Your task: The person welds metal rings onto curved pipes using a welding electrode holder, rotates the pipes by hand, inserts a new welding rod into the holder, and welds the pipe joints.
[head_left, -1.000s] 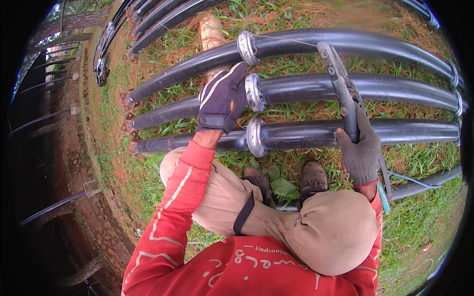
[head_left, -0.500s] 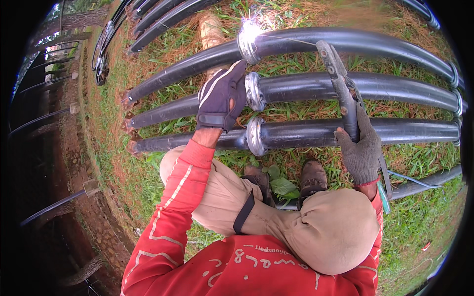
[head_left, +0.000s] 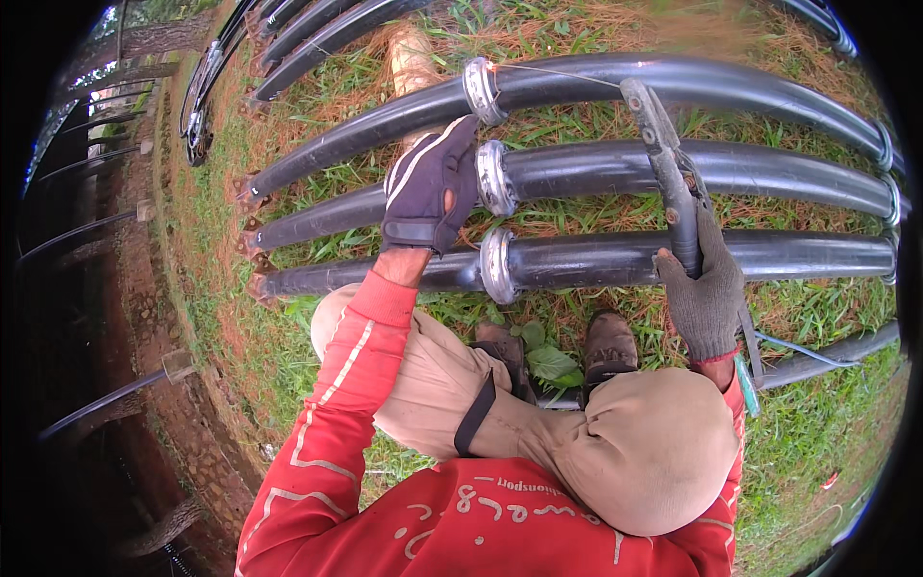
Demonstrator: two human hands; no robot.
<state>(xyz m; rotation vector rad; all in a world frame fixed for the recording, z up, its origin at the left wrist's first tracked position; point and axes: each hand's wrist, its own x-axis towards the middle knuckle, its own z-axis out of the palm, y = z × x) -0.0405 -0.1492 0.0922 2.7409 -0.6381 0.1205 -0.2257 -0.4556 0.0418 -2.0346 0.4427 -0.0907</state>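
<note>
My right hand [head_left: 707,288], in a grey knit glove, is closed round the handle of a welding electrode holder [head_left: 663,159]. A thin electrode [head_left: 558,73] runs left from the holder's jaw to the metal collar [head_left: 483,91] on the farthest black pole [head_left: 663,75]. A small orange glow shows at the electrode's tip, beside the collar. My left hand [head_left: 431,192], in a dark glove with a pale stripe, lies over the middle pole [head_left: 332,219], just left of its collar [head_left: 495,179]. Its fingers point toward the farthest pole; their ends are hidden.
The nearest pole [head_left: 692,260] with its own collar [head_left: 498,266] lies just beyond my boots [head_left: 611,346]. A log [head_left: 411,62] lies under the poles. More black poles [head_left: 327,43] lie at the far left, near bundled cables [head_left: 197,115]. Another pole [head_left: 827,356] is at right.
The bright white welding arc at the far collar has gone out, leaving a small orange glow. The electrode holder has moved very slightly right. My left hand has barely moved.
</note>
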